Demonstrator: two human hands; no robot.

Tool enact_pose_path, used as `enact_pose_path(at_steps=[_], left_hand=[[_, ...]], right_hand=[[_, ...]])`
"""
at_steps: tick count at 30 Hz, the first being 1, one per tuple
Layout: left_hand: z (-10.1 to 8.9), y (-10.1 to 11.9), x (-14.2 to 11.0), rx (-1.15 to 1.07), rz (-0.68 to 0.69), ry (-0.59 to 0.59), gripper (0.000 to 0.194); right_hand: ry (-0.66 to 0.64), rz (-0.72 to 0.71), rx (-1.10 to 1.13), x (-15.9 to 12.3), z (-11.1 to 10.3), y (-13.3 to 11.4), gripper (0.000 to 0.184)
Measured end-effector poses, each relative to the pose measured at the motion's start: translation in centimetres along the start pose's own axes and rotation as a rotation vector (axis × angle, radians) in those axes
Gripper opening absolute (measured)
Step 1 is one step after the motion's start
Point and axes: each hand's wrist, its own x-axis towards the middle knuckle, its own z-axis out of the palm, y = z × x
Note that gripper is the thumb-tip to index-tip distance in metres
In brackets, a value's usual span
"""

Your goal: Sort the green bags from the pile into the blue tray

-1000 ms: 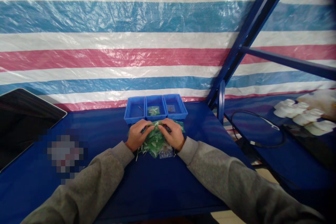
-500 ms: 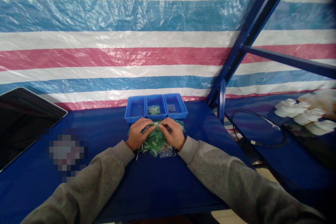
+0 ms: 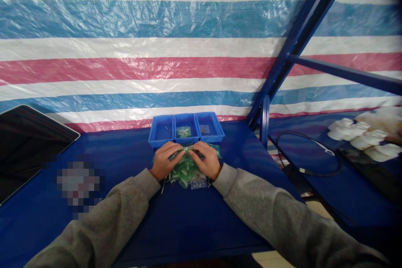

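Note:
My left hand [image 3: 165,160] and my right hand [image 3: 205,159] meet over a pile of small green and clear plastic bags [image 3: 184,173] on the table. Thumbs and fingers of both hands pinch a small green plastic bag [image 3: 186,149] between them. What is inside this bag is too small to make out. Thin rod-like metal pieces stick out of the pile at its left and front edges. A clear bag [image 3: 199,181] lies at the pile's front right. Behind my hands stand three joined blue bins.
The left bin [image 3: 157,138] holds a thin metal piece, the middle bin [image 3: 186,137] a green bag, the right bin [image 3: 216,137] a small clear bag. A dark screen [image 3: 28,146] and a blurred-out item [image 3: 78,182] lie left. At right are a blue frame [image 3: 265,121], a black cable [image 3: 320,174] and white objects [image 3: 361,136].
My fingertips have shifted slightly on the green bag, and it sits a little lower between them. The bins and the pile stay as they were.

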Motion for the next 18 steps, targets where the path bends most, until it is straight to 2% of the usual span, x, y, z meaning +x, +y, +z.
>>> enact_pose_path(at_steps=[18], left_hand=[[0.02,-0.08,0.09,-0.009,0.02,0.004,0.009]], right_hand=[[-0.025,-0.005,-0.046,0.0,-0.07,0.02,0.013]])
